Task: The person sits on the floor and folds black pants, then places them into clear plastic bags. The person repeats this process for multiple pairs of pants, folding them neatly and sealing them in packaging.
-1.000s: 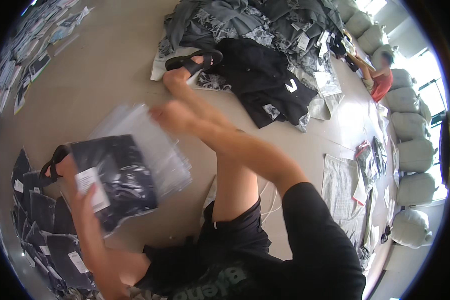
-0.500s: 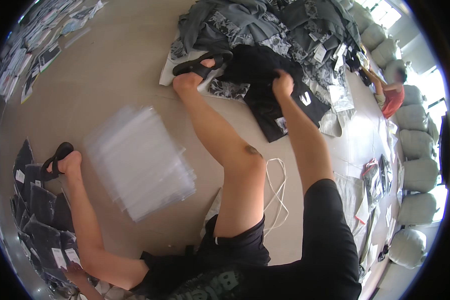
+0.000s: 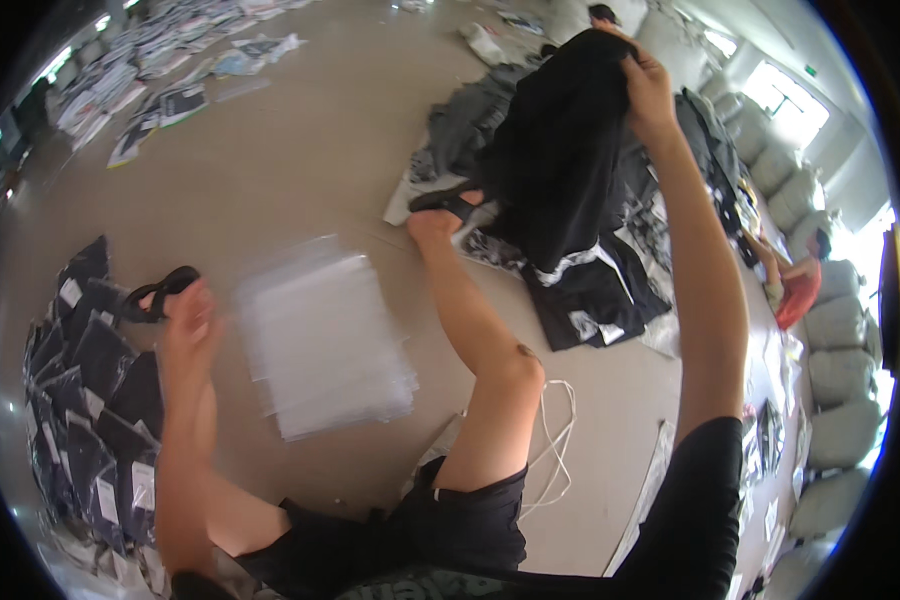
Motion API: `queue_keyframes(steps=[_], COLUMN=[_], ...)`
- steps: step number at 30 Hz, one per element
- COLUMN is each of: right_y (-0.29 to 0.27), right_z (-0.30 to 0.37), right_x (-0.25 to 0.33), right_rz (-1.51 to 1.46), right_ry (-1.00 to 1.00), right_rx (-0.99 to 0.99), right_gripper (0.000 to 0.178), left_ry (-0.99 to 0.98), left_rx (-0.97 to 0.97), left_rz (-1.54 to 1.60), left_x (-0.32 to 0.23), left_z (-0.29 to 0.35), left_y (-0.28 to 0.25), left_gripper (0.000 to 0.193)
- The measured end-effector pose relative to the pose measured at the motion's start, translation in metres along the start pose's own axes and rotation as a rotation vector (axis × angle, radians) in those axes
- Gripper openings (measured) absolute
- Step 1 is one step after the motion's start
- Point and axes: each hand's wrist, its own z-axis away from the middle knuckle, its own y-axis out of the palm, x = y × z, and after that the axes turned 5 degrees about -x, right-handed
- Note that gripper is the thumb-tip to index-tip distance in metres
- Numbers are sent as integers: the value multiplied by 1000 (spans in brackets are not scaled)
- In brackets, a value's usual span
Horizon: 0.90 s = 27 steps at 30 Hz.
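Observation:
My right hand (image 3: 654,95) is closed on the upper edge of a black garment (image 3: 568,145), which hangs from it in loose folds above a heap of clothes. Beneath its lower end lies another dark garment (image 3: 595,295) with white marks. Grey and patterned garments (image 3: 470,115) make up the heap behind. My left hand (image 3: 192,325), smeared by motion, is raised near my left sandal, between bagged dark garments (image 3: 100,345) and a stack of clear plastic bags (image 3: 325,345). Whether its fingers are open or closed does not show.
My bare legs stretch out on either side of the bag stack. White cord (image 3: 560,445) lies beside my right knee. Flat packets (image 3: 160,105) cover the floor at far left. A person in red (image 3: 798,292) sits at right by large white sacks (image 3: 835,370); another person's head shows behind the heap.
My right hand has lifted the black garment up off the heap. My left hand has risen from the bagged garments at lower left. The view has also shifted.

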Motion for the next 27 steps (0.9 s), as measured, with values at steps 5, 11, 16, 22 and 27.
queue_keyframes(steps=[5,11,16,22,27], right_y=[79,151,186,242,336], right_z=[-31,17,101,277,407], right_x=[95,138,28,-132,14], right_rz=[-324,-446,-31,393,-184], right_ry=[174,280,651,352,738], right_rx=[187,384,421,255,479], right_gripper=[35,32,50,39,89], left_ry=[338,498,262,116,308], left_rx=[24,-41,59,446,349], left_rz=[-189,-306,-244,-751,-1046], left_x=[-141,-201,-224,-146,-76], left_z=[-34,-73,-38,-23,-6], left_y=[123,81,-32,8,4], left_gripper=[103,45,32,53,53])
